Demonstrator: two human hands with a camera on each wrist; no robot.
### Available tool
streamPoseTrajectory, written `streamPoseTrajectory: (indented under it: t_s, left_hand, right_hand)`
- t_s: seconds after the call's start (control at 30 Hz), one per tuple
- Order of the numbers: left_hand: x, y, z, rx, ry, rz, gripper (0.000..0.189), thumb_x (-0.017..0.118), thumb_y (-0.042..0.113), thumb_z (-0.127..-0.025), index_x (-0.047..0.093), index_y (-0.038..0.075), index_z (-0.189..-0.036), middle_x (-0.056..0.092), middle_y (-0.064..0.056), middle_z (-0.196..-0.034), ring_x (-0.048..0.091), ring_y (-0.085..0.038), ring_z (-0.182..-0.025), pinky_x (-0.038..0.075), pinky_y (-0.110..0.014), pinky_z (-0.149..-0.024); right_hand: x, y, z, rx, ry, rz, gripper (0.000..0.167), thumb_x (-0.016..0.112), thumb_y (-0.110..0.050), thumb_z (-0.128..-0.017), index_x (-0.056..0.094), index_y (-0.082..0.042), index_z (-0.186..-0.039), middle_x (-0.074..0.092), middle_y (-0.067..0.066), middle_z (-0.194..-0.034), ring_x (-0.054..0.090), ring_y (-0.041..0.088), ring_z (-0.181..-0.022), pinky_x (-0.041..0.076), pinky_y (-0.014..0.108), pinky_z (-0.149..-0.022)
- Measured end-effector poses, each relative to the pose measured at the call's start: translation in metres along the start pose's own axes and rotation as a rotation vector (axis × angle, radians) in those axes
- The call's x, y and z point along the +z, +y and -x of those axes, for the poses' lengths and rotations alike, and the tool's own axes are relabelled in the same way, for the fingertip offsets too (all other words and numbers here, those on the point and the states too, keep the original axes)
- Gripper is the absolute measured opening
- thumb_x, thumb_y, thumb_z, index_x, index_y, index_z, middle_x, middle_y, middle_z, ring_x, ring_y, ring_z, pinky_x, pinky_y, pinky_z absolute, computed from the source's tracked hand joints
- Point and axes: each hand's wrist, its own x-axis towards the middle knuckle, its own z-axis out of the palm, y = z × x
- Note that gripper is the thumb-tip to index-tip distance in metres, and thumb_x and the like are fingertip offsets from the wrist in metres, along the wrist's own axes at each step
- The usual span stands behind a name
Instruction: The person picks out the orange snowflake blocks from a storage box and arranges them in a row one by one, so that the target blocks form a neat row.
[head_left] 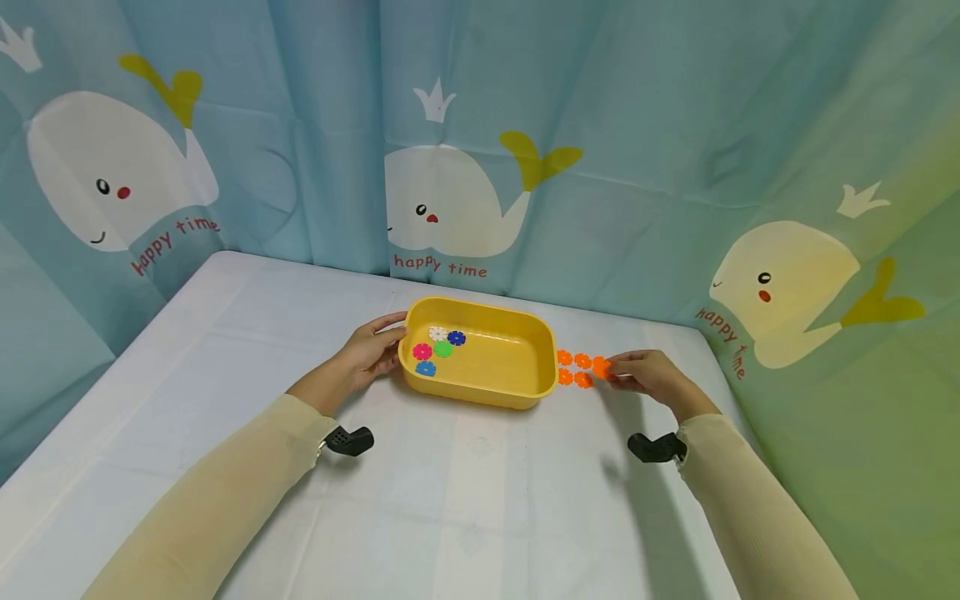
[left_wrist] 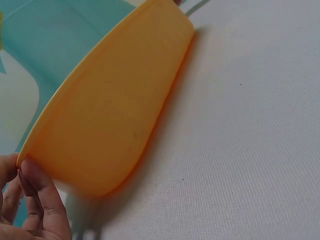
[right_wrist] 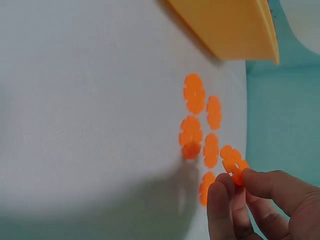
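A yellow plastic basin [head_left: 491, 358] stands on the table. My left hand [head_left: 372, 348] grips its left rim, thumb and fingers pinching the edge in the left wrist view. Inside, toward that end, lie several notched flower-shaped discs: a white disc [head_left: 437, 333], a dark blue disc [head_left: 457, 338], a green disc [head_left: 443, 349], a pink disc [head_left: 422, 352] and a light blue disc [head_left: 426, 368]. Right of the basin, my right hand [head_left: 649, 373] pinches an orange disc [right_wrist: 231, 161] between thumb and fingers, above another orange disc [right_wrist: 206, 189] on the table.
More orange discs [right_wrist: 194, 93] lie flat in two short rows between the basin and my right hand. The white tablecloth [head_left: 472, 500] covers the table. Behind it hangs a blue-green curtain [head_left: 637, 167] printed with whales.
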Motion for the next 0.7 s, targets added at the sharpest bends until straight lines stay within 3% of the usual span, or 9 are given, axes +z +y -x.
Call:
streamPoseTrajectory:
  t_s: [0.43,0.7]
  left_hand:
    - [0.001,-0.001,0.001,-0.006,0.006,-0.016,0.044,0.057,0.021,-0.101,0.05,0.025,-0.144,0.056,-0.008,-0.109,0.052,-0.008,-0.064,0.049,-0.016,-0.055]
    - [0.0,0.0,0.0,0.005,-0.007,-0.016,0.045,0.057,0.021,-0.101,0.048,0.024,-0.145,0.055,-0.008,-0.11,0.052,-0.008,-0.065,0.049,-0.016,-0.055]
  right_hand:
    - [-0.005,0.021,-0.004,0.006,0.042,0.014,0.043,0.056,-0.005,-0.098,0.046,0.022,-0.129,0.069,-0.007,-0.084,0.064,0.005,-0.077,0.057,0.024,-0.078]
    - [-0.005,0.026,-0.006,0.019,0.041,-0.017,0.04,0.055,-0.005,-0.099,0.047,0.022,-0.128,0.071,-0.003,-0.084,0.067,0.007,-0.077,0.057,0.025,-0.076]
